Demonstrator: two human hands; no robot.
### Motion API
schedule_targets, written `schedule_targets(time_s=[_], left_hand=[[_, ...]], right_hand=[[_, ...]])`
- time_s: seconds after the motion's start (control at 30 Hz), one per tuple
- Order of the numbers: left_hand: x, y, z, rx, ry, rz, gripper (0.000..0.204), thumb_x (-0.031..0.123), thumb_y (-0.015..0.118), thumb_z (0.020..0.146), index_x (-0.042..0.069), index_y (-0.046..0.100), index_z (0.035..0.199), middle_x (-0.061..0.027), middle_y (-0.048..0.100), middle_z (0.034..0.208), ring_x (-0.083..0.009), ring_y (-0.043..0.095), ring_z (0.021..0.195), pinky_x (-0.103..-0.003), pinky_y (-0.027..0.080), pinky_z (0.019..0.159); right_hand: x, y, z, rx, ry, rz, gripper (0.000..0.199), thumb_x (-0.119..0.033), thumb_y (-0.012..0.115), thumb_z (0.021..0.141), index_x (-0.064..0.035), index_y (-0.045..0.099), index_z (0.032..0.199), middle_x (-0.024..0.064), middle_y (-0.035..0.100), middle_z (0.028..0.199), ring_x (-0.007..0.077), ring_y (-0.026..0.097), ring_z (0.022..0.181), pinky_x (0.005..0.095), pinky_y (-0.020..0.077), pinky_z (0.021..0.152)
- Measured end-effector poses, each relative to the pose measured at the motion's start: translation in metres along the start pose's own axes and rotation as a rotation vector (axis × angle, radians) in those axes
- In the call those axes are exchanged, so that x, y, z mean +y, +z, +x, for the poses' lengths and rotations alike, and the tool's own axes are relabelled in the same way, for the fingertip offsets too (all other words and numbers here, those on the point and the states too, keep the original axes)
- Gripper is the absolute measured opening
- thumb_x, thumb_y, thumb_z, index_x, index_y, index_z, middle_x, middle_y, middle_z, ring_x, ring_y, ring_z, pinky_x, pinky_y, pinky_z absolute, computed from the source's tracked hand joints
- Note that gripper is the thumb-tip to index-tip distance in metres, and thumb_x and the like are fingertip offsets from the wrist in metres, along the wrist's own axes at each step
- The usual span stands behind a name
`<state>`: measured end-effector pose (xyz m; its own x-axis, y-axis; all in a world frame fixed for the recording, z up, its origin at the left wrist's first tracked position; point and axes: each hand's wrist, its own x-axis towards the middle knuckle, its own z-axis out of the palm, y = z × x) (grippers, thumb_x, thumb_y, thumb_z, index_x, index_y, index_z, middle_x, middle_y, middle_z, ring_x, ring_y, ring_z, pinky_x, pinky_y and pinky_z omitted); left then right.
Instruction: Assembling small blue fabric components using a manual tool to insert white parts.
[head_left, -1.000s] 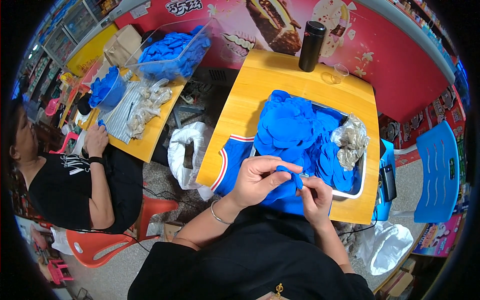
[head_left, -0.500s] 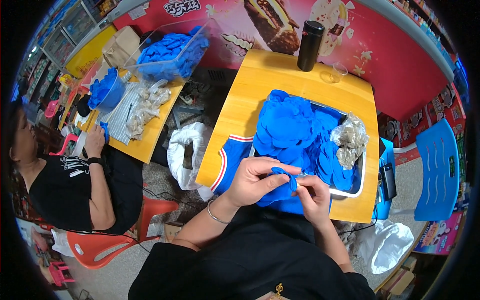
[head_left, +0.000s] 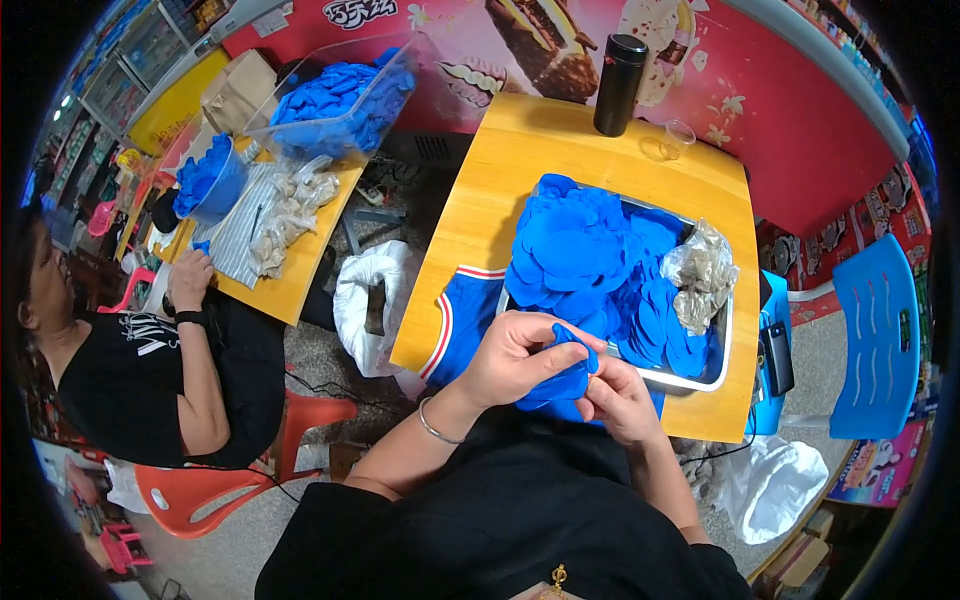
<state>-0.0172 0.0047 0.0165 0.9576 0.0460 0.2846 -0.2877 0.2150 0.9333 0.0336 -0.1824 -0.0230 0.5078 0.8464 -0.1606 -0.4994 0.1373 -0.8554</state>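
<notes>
My left hand (head_left: pixel 520 362), with a bangle on the wrist, is closed on a folded blue cloth piece (head_left: pixel 566 386) above the table's near edge. Thumb and fingers of my right hand (head_left: pixel 618 398) pinch the same cloth at its right side; whether something small sits between them is hidden. Just beyond is a metal tray (head_left: pixel 712 386) heaped with flat, round-edged blue cloth pieces (head_left: pixel 575 245). A clear plastic bag of small brownish items (head_left: pixel 700 278) lies on the tray's right side. Blue fabric with red and white trim (head_left: pixel 462 318) lies left of the tray.
A black flask (head_left: pixel 620 86) and a clear cup (head_left: pixel 676 140) stand at the table's back. At left, a person (head_left: pixel 130 370) works at another table with a bin of blue pieces (head_left: pixel 335 105) and a blue bowl (head_left: pixel 212 190). A blue chair (head_left: pixel 868 345) stands right.
My right hand has shifted slightly down and curled closer to my left. The cloth's upper fold now stands higher between my hands. The other person's hand has moved slightly.
</notes>
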Motion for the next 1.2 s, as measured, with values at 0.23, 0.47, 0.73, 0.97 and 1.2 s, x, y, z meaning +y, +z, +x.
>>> schedule_targets(time_s=[0.23,0.47,0.73,0.97,1.2], left_hand=[[-0.007,0.0,0.003,0.071,0.034,0.248,0.034,0.027,0.06,0.09,-0.003,0.064,0.105,-0.0025,0.054,0.087,-0.0066,0.048,0.075,-0.018,0.037,0.067],[-0.003,0.003,0.004,0.138,0.215,0.295,0.023,0.017,0.066,0.084,0.004,0.068,0.102,-0.0026,0.054,0.081,-0.0114,0.049,0.075,-0.023,0.039,0.067],[-0.001,0.003,0.007,0.138,0.184,0.366,0.018,0.006,0.065,0.081,0.0,0.069,0.098,-0.0034,0.053,0.082,-0.0112,0.049,0.077,-0.021,0.038,0.069],[0.0,0.002,0.008,0.123,0.097,0.281,0.014,0.004,0.063,0.082,0.0,0.07,0.093,-0.0035,0.056,0.081,-0.0105,0.05,0.076,-0.021,0.039,0.069],[-0.006,0.011,0.008,0.143,0.046,0.151,0.012,0.007,0.06,0.088,-0.001,0.068,0.09,-0.0027,0.059,0.082,-0.0064,0.049,0.073,-0.02,0.04,0.066]], right_hand=[[0.018,0.004,0.009,0.213,-0.316,-0.146,0.01,-0.008,0.057,0.09,-0.0018,0.055,0.097,0.0051,0.059,0.081,0.0104,0.057,0.075,0.0233,0.0448,0.065],[0.025,0.0,0.007,0.352,-0.435,-0.323,0.01,-0.004,0.06,0.087,0.0002,0.059,0.096,0.0077,0.061,0.086,0.0125,0.06,0.076,0.0251,0.0475,0.068],[0.032,-0.005,0.008,0.365,-0.448,-0.296,0.011,-0.002,0.06,0.086,0.0014,0.059,0.096,0.0082,0.062,0.084,0.0133,0.062,0.074,0.0248,0.0482,0.066],[0.016,-0.01,0.009,0.357,-0.495,-0.585,0.009,-0.003,0.058,0.087,0.0032,0.06,0.094,0.008,0.062,0.074,0.0121,0.06,0.067,0.0235,0.0468,0.06],[-0.006,0.008,0.004,0.131,-0.052,-0.088,0.011,-0.014,0.05,0.095,-0.0033,0.054,0.095,0.0008,0.057,0.074,0.005,0.051,0.065,0.0191,0.0383,0.057]])
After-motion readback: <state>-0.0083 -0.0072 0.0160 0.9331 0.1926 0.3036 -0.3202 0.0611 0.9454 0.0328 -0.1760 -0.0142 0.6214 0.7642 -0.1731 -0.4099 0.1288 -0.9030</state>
